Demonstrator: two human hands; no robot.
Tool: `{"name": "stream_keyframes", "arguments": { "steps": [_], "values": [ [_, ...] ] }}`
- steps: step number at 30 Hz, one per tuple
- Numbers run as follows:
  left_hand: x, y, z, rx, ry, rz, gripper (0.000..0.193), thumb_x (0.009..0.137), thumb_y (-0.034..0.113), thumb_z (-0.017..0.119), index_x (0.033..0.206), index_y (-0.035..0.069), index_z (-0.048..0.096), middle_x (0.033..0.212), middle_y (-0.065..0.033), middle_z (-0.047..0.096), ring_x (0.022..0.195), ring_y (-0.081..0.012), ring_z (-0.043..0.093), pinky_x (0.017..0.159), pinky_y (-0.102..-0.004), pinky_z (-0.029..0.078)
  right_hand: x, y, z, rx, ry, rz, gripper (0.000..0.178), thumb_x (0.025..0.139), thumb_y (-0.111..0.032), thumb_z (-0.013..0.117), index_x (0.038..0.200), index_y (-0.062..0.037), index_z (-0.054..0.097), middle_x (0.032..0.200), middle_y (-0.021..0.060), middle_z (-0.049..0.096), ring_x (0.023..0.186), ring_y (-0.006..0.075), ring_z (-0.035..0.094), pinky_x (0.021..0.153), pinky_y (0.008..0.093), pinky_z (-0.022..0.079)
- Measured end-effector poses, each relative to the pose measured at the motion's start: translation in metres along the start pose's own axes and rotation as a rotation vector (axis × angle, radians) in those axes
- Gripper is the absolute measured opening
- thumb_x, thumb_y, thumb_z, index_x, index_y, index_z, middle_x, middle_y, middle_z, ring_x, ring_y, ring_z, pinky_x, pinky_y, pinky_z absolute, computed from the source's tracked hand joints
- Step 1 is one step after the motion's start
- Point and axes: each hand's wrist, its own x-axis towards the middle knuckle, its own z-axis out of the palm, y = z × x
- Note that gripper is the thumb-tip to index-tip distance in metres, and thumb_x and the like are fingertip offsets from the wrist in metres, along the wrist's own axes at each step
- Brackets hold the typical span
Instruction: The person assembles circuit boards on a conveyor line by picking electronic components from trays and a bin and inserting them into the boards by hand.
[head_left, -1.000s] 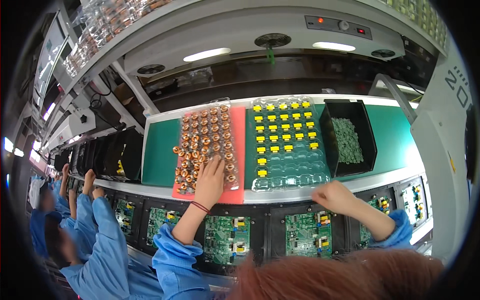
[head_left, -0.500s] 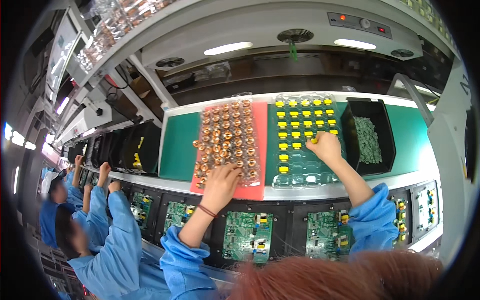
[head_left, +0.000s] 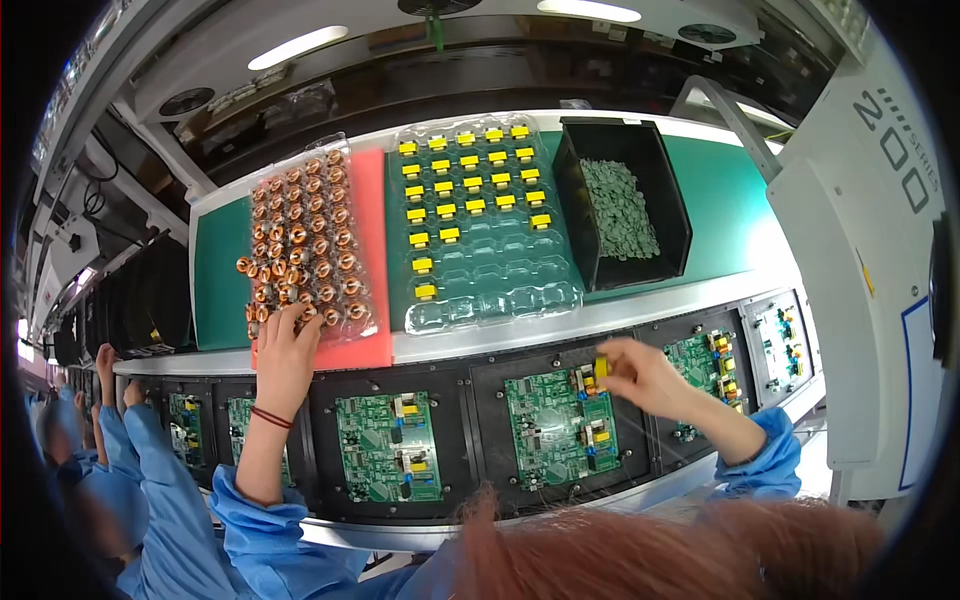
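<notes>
My right hand (head_left: 645, 378) pinches a small yellow transformer (head_left: 601, 367) between thumb and fingers, just above the upper right corner of a green circuit board (head_left: 540, 440). The board lies in a black carrier and carries several mounted parts. My left hand (head_left: 285, 362) reaches to the near end of a clear tray of copper coils (head_left: 297, 234). Its fingers are bent together around a coil there, partly hidden by the hand. Right of that stands a clear blister tray (head_left: 490, 265) with rows of yellow transformers (head_left: 476, 206); its near right pockets hold none.
A black bin (head_left: 665, 200) of greenish disc-shaped parts (head_left: 620, 210) stands right of the trays. A pink sheet (head_left: 374, 270) lies under the coils. More boards (head_left: 390, 445) in black carriers line the near edge. Co-workers in blue sleeves (head_left: 150, 450) are at left; a grey machine (head_left: 830, 290) stands at right.
My right hand has lifted a yellow transformer from the blister tray and brought it toward me over a board. My left hand stays at the coils. The whole view has shifted right.
</notes>
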Motion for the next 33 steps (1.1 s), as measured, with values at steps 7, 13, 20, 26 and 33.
{"name": "stream_keyframes", "arguments": {
  "steps": [7, 13, 20, 26, 33],
  "values": [
    [-0.003, 0.007, -0.007, -0.142, -0.156, -0.194, 0.03, 0.086, 0.014, 0.061, 0.113, 0.004, 0.058, 0.116, -0.0169, 0.051, 0.103, -0.0323, 0.053, 0.088, -0.041, 0.042, -0.042, 0.025, 0.017, -0.207, -0.076, -0.2, 0.034, 0.077, -0.011, 0.074, 0.106, -0.001, 0.06, 0.098, 0.0101, 0.057, 0.077, 0.0219, 0.063, 0.067, 0.0304, 0.055],
    [-0.01, 0.012, -0.019, -0.351, 0.088, -0.292, 0.021, 0.09, 0.0, 0.052, 0.111, 0.001, 0.057, 0.101, -0.0124, 0.055, 0.088, -0.0252, 0.058, 0.073, -0.0311, 0.049, -0.045, 0.028, 0.025, -0.347, 0.004, -0.318, 0.03, 0.079, -0.011, 0.069, 0.106, -0.0008, 0.06, 0.102, 0.0109, 0.056, 0.086, 0.0276, 0.062, 0.075, 0.0337, 0.054],
    [0.013, 0.097, -0.039, -0.811, -0.002, -0.304, 0.027, 0.089, -0.001, 0.053, 0.116, 0.001, 0.056, 0.097, -0.0099, 0.057, 0.078, -0.0166, 0.062, 0.066, -0.0258, 0.053, -0.046, 0.03, 0.021, -0.355, 0.016, -0.386, 0.028, 0.082, -0.012, 0.066, 0.107, -0.001, 0.06, 0.105, 0.0105, 0.055, 0.09, 0.0269, 0.061, 0.079, 0.0333, 0.054],
    [0.026, 0.193, -0.013, -1.0, -0.266, 0.069, 0.019, 0.082, 0.005, 0.067, 0.101, 0.003, 0.064, 0.099, -0.0089, 0.062, 0.073, -0.0167, 0.064, 0.065, -0.0259, 0.054, -0.047, 0.037, 0.018, -0.378, -0.045, -0.338, 0.027, 0.083, -0.012, 0.062, 0.107, -0.0006, 0.059, 0.104, 0.0098, 0.054, 0.094, 0.0255, 0.06, 0.081, 0.0324, 0.053],
    [0.018, 0.288, 0.003, -1.02, -0.39, 0.37, 0.019, 0.085, 0.01, 0.063, 0.104, 0.006, 0.059, 0.096, -0.0074, 0.055, 0.077, -0.0241, 0.063, 0.061, -0.0317, 0.054, -0.017, 0.009, -0.022, -0.298, 0.171, -0.383, 0.019, 0.081, -0.019, 0.064, 0.095, -0.0063, 0.062, 0.088, 0.0101, 0.056, 0.082, 0.0297, 0.061, 0.068, 0.0394, 0.051]
  ]
}}
